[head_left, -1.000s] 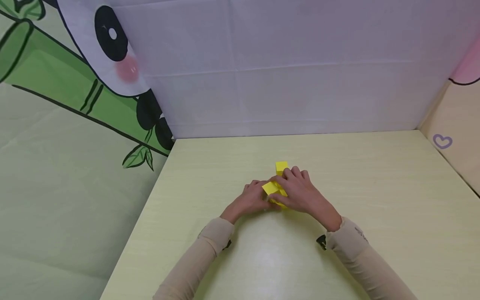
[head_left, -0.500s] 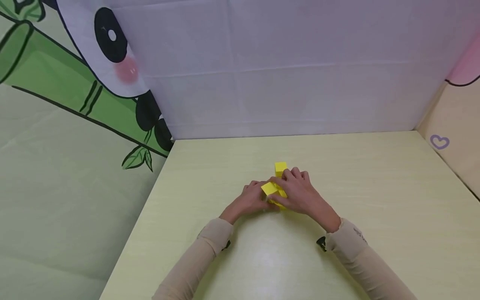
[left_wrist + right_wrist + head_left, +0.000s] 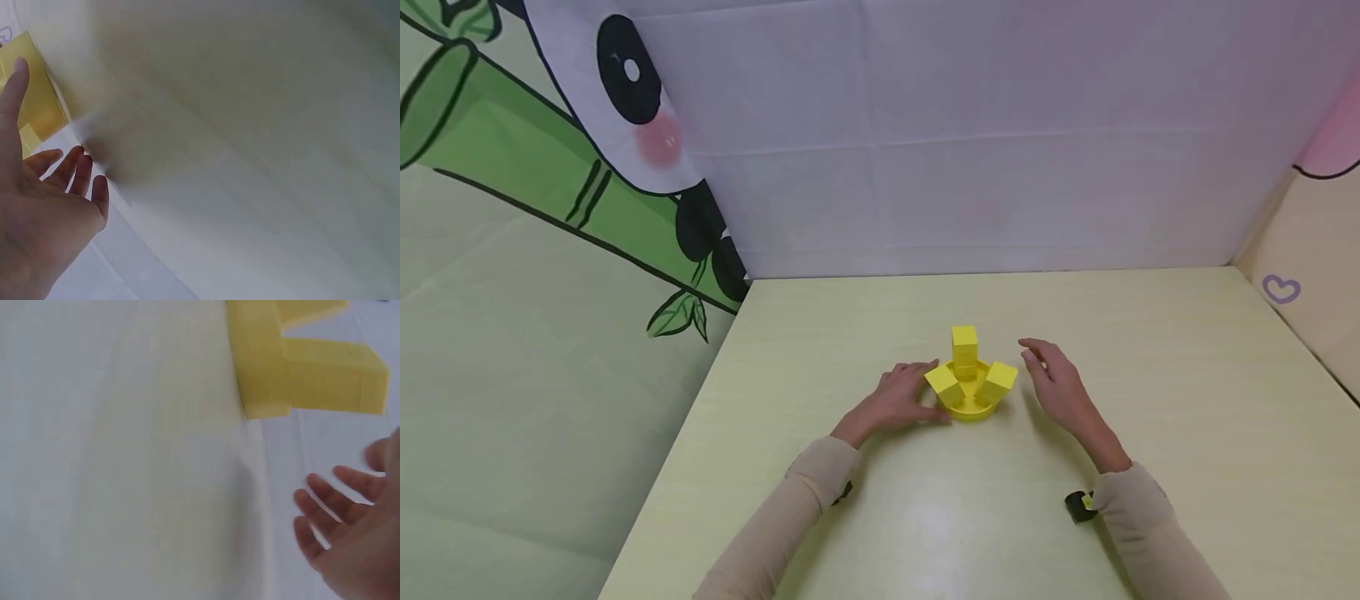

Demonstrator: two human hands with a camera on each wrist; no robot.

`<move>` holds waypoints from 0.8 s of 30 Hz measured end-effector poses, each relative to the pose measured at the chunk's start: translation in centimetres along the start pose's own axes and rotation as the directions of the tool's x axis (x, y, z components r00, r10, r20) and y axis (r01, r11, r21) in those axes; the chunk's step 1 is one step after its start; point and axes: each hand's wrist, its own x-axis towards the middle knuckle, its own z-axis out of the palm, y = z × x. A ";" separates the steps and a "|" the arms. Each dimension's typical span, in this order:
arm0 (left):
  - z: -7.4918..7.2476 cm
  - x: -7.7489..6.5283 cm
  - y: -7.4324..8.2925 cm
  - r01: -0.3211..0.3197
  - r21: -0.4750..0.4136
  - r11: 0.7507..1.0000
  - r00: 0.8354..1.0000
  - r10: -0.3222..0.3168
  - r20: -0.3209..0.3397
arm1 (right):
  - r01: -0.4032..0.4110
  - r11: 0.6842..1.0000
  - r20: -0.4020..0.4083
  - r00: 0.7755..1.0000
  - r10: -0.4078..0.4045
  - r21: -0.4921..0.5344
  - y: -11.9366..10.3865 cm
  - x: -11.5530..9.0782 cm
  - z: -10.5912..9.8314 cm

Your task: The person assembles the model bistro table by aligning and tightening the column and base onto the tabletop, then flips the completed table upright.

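Observation:
In the head view a yellow round dish-like base [image 3: 972, 413] stands on the table. Three yellow square-ended blocks rise from it: a back block [image 3: 965, 346], a left block [image 3: 944, 384] tilted outward and a right block [image 3: 997, 382] tilted the other way. My left hand [image 3: 898, 396] holds the base at its left side, thumb along the front edge and fingers behind the left block. My right hand [image 3: 1058, 387] hovers apart to the right, fingers loosely bent, holding nothing. The right wrist view shows this hand [image 3: 350, 531] beside one block [image 3: 334, 375].
The pale wooden table [image 3: 1150, 350] meets a lilac cloth wall [image 3: 970, 200] behind. A printed green cloth [image 3: 512, 375] hangs at the left, and a beige panel [image 3: 1307, 242] with a heart stands at the right.
My right hand has let go of the yellow piece and moved away to the right, uncovering the right block and the base. The left hand stays at the base's left side.

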 end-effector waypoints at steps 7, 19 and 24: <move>0.0 0.1 -0.5 -0.013 0.058 0.998 1.000 0.014 -0.017 | -0.009 0.996 0.228 0.973 0.028 -0.087 1.5 -0.1 0.3; 0.6 0.7 -0.9 -0.021 0.048 0.999 0.998 0.023 -0.053 | -0.045 0.975 0.280 0.954 0.107 -0.218 1.5 0.1 1.9; 0.5 0.6 -0.5 -0.023 0.036 0.999 0.998 0.025 -0.060 | -0.047 0.977 0.263 0.959 0.101 -0.206 1.7 0.1 2.0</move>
